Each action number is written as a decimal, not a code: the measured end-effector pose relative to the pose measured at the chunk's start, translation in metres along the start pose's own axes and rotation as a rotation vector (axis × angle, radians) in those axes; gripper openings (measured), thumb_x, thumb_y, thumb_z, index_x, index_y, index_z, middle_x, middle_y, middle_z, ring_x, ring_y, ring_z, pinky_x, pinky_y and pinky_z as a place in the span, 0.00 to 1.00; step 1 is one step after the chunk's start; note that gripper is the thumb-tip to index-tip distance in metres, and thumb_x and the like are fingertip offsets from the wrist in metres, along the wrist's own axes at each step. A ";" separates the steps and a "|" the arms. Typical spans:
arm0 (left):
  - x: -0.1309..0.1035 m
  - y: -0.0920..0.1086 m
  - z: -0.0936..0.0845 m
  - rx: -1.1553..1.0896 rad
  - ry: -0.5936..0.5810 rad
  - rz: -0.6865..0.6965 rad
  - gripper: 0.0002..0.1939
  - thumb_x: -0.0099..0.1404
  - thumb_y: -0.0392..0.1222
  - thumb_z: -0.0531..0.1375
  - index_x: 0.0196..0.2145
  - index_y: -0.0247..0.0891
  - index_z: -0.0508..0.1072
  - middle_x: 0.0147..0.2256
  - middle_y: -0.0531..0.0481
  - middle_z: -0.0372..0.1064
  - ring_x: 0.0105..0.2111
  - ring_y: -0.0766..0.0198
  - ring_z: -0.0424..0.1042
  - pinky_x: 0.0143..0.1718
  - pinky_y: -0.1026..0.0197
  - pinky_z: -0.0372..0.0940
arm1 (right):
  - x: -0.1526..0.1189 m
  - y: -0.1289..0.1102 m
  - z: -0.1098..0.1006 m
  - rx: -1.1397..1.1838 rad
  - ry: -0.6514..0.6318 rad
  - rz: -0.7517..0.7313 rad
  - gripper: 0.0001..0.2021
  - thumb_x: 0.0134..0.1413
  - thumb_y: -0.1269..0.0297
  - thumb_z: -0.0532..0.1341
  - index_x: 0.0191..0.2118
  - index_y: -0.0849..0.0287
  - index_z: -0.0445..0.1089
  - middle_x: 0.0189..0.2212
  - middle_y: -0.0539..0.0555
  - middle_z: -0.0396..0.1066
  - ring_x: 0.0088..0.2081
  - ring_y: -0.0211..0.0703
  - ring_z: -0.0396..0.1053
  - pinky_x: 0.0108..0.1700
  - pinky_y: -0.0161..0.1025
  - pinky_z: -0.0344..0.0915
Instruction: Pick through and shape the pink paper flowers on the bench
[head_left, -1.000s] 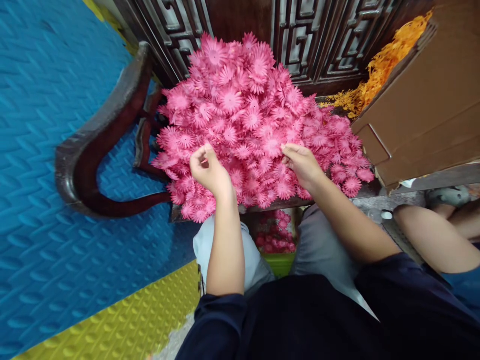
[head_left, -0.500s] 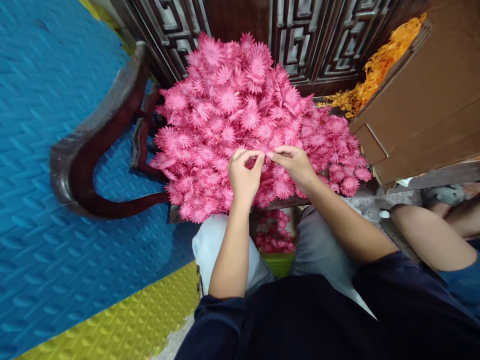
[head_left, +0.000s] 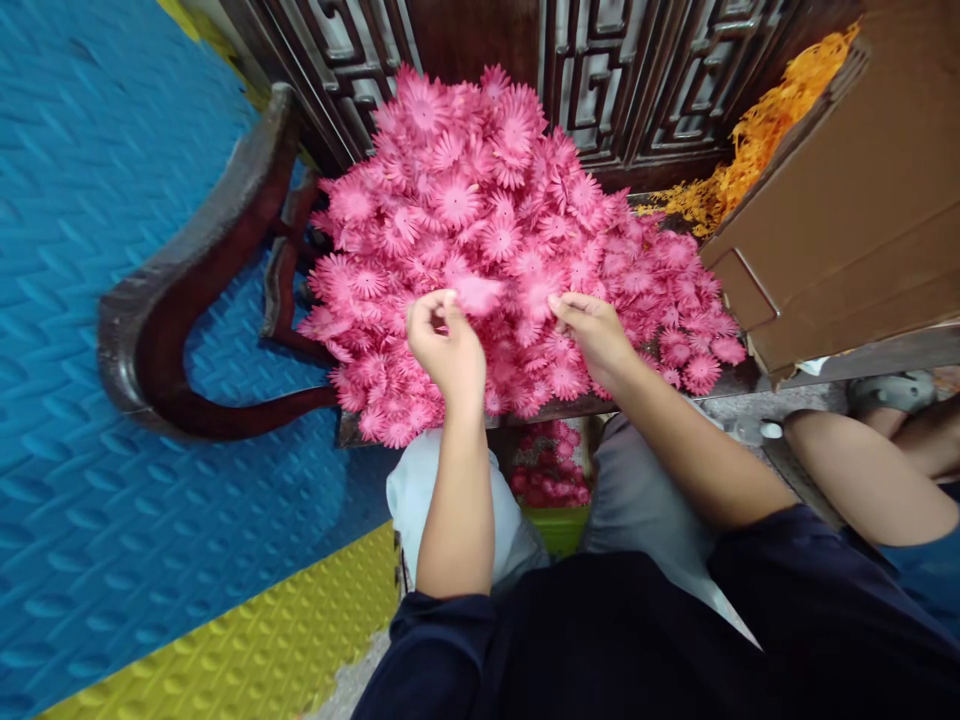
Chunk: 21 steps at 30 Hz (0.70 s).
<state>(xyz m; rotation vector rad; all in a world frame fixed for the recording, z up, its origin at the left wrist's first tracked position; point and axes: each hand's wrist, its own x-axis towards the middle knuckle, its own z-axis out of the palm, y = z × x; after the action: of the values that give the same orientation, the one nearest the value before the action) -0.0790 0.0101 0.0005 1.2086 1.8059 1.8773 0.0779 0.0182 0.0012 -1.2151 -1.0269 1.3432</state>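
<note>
A large heap of pink artificial flowers (head_left: 450,200) covers the dark wooden seat in front of me. Over its front part, my left hand (head_left: 448,340) pinches a pink flower piece (head_left: 478,294) between thumb and fingers; the piece is blurred by motion. To the right of it, my right hand (head_left: 592,330) is closed in a pinch at the edge of another pink flower piece (head_left: 538,297), also blurred. The hands are apart, with a gap of heaped flowers between them.
A dark curved armrest (head_left: 120,350) stands left over a blue textured mat (head_left: 75,500). At right is a cardboard box (head_left: 847,210) beside orange material (head_left: 780,110). Another person's knee (head_left: 862,470) shows at far right. More pink flowers (head_left: 551,465) lie below, between my legs.
My hands were together at the fingertips and have parted. The left has moved left with a flower piece; the right has shifted only slightly right.
</note>
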 end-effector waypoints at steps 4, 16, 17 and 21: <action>0.017 -0.009 -0.012 0.009 0.191 -0.056 0.01 0.63 0.38 0.56 0.34 0.40 0.67 0.36 0.53 0.68 0.38 0.66 0.68 0.41 0.61 0.61 | 0.006 0.003 -0.009 0.013 0.050 0.049 0.14 0.39 0.54 0.68 0.22 0.59 0.67 0.17 0.45 0.60 0.22 0.31 0.55 0.27 0.33 0.50; -0.019 0.013 0.000 0.036 -0.517 0.210 0.03 0.58 0.40 0.63 0.29 0.39 0.75 0.28 0.54 0.69 0.30 0.68 0.67 0.37 0.64 0.62 | 0.001 0.003 0.001 0.052 -0.147 0.100 0.15 0.31 0.55 0.70 0.24 0.60 0.72 0.21 0.46 0.66 0.25 0.30 0.60 0.30 0.32 0.54; -0.019 0.012 0.000 0.038 -0.535 0.205 0.03 0.58 0.40 0.63 0.29 0.39 0.75 0.28 0.53 0.70 0.30 0.68 0.67 0.36 0.64 0.62 | 0.001 0.003 0.001 0.062 -0.160 0.118 0.15 0.30 0.55 0.71 0.25 0.60 0.73 0.21 0.46 0.67 0.25 0.30 0.60 0.30 0.32 0.54; -0.015 0.009 0.000 -0.007 -0.560 0.162 0.03 0.57 0.39 0.64 0.28 0.38 0.76 0.29 0.52 0.71 0.30 0.67 0.68 0.35 0.64 0.63 | 0.003 0.006 -0.001 0.078 -0.196 0.139 0.14 0.30 0.55 0.71 0.25 0.58 0.74 0.20 0.45 0.67 0.25 0.30 0.60 0.30 0.32 0.54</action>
<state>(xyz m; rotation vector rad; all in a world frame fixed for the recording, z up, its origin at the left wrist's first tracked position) -0.0663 -0.0018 0.0026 1.7078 1.4271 1.4108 0.0781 0.0206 -0.0048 -1.1293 -1.0305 1.6218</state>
